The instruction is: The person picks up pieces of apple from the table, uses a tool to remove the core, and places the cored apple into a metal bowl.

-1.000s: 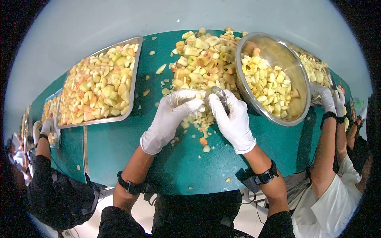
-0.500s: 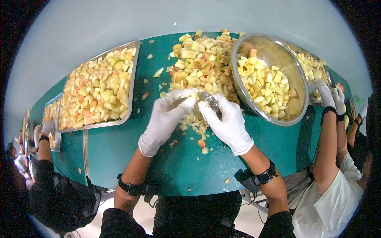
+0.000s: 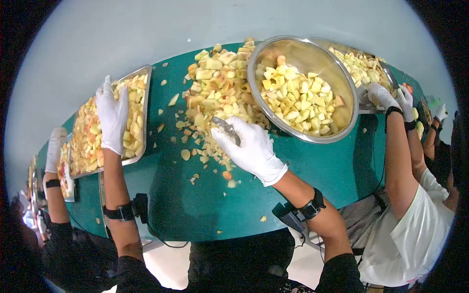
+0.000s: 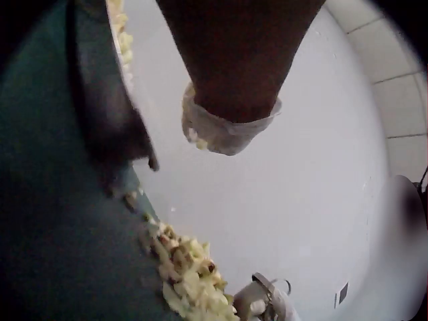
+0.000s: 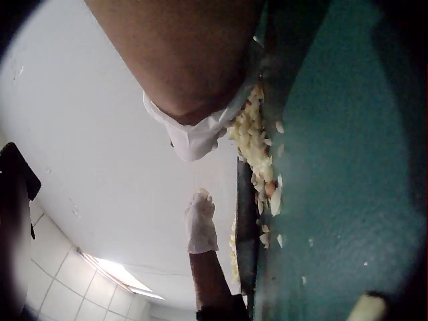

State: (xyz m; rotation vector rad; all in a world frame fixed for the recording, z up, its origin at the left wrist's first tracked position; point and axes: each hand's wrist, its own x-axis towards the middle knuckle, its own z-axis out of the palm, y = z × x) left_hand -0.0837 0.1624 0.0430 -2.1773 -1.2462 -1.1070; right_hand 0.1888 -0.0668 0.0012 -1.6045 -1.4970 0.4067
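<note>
My white-gloved left hand (image 3: 112, 115) is over the near right part of a metal tray (image 3: 146, 105) heaped with cut apple pieces (image 3: 132, 139). Its fingers point up and away, with no piece visible in them. In the right wrist view the same left hand (image 5: 202, 224) shows beyond my right. My gloved right hand (image 3: 251, 149) pinches a small, curved grey metal tool (image 3: 226, 129) between thumb and fingers. Just beyond lies a pile of apple scraps and trimmings (image 3: 215, 93) on the green table.
A steel bowl (image 3: 352, 117), part filled with pale apple chunks (image 3: 298, 100), leans at the right of the pile. Loose bits (image 3: 185, 155) dot the green tabletop (image 3: 195, 215). Other gloved people work at both sides; one hand (image 3: 383, 95) is at a right-hand tray (image 3: 371, 108).
My left hand has parted from my right and moved left, up to the tray. The right hand keeps the metal tool and is slightly left of before. The view has shifted a little.
</note>
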